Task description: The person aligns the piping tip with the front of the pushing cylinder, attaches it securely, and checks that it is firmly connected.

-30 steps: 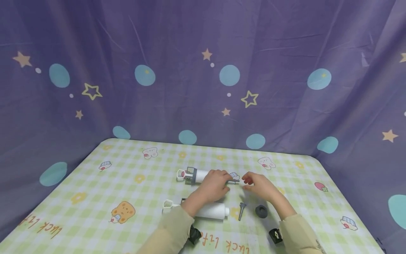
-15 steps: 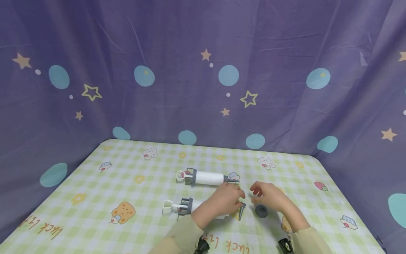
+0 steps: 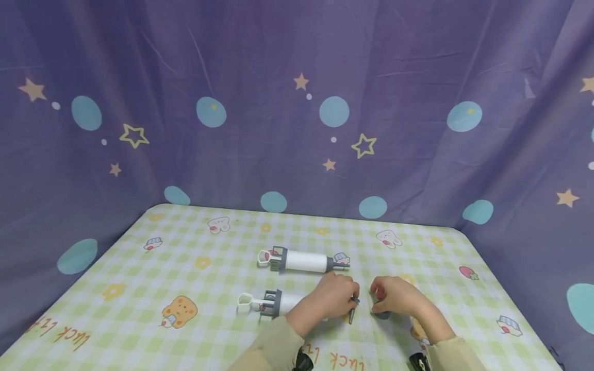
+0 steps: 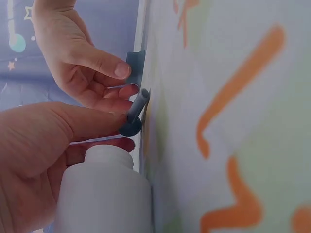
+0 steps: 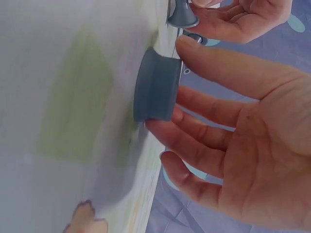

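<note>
The far tube has its gray tip on, but the near tube looks unfinished with its bare neck, while the left hand pinches a loose gray spout and the right hand holds a gray ring low by the tablecloth.

Pale beige sleeves; small black wrist-worn devices.

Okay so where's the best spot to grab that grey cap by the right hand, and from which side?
Probably pinch the grey cap by its side wall, coming from above: it sits low at the cloth, leaving little room underneath, while its wall offers the right hand opposite edges.
</note>
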